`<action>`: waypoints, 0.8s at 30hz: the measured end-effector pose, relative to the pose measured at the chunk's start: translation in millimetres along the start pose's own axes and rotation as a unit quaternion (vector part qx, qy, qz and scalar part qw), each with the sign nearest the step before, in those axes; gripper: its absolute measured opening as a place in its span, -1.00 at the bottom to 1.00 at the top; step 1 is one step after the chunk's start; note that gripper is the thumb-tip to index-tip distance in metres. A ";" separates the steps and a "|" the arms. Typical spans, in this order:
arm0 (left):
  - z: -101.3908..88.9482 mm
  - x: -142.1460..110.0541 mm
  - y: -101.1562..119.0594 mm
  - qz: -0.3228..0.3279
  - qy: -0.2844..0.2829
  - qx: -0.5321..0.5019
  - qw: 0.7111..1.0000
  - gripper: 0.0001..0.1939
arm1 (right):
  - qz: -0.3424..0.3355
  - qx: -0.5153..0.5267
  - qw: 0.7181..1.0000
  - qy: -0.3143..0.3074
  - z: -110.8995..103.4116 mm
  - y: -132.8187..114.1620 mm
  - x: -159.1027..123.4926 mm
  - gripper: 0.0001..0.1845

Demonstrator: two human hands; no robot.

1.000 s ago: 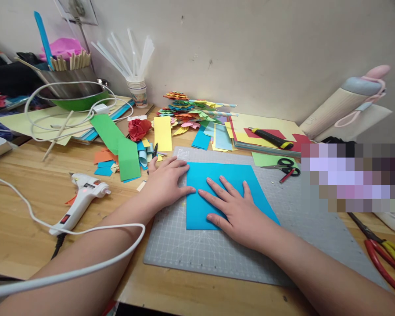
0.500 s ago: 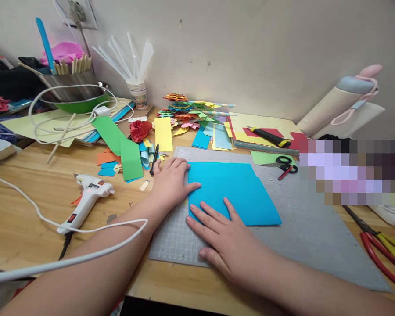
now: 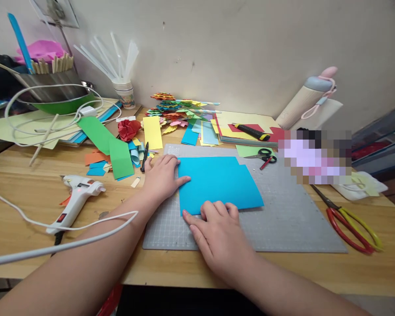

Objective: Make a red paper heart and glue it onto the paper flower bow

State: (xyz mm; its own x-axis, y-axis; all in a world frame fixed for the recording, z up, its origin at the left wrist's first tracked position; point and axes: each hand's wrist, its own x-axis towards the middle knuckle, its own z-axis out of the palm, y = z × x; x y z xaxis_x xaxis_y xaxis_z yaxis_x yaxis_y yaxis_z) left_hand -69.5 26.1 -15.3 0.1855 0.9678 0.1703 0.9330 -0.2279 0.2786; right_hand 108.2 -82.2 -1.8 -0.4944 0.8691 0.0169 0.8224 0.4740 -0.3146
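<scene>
A folded sheet of blue paper [image 3: 217, 182] lies on the grey cutting mat [image 3: 283, 224], its layers offset at the upper right. My left hand [image 3: 161, 177] rests open at the paper's left edge, with the thumb on the sheet. Along the near edge lies my right hand [image 3: 220, 232]: its index finger points toward the near left corner and the other fingers curl against the paper. The right thumb sits low, beside the index finger. Just past my left hand is a black pen [image 3: 145, 157].
A glue gun [image 3: 75, 199] and white cable [image 3: 69, 250] lie left. Green paper strips [image 3: 121, 160] and a red paper flower [image 3: 129, 130] are behind. Small scissors [image 3: 265, 154], a utility knife [image 3: 252, 131] and red-yellow scissors [image 3: 349, 228] lie right. A blurred patch hides one spot.
My right hand has gone from spread flat on the paper to curled at its near edge. The left hand keeps its place on the left edge. The view has shifted right.
</scene>
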 end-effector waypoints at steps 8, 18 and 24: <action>0.2 0.5 -0.8 -0.001 -0.005 -0.002 1.000 -0.52 | 0.062 0.032 0.997 0.011 2.2 10.0 -15.6 -0.59; -1.0 0.4 -0.4 -0.005 -0.010 -0.002 1.000 -0.54 | 0.087 0.066 0.994 0.025 7.7 14.0 -21.8 -0.59; 0.9 1.6 -1.6 0.003 -0.004 0.002 1.000 -0.53 | 0.115 0.042 0.991 0.051 8.5 34.1 -35.7 -0.59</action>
State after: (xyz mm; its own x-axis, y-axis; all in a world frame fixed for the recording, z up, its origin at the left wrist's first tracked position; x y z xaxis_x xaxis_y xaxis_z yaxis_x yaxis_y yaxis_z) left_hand -70.4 28.1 -16.3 0.1932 0.9673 0.1645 0.9329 -0.2330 0.2748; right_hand 151.5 -98.3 -21.2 -0.2616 0.9647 0.0306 0.8813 0.2517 -0.4000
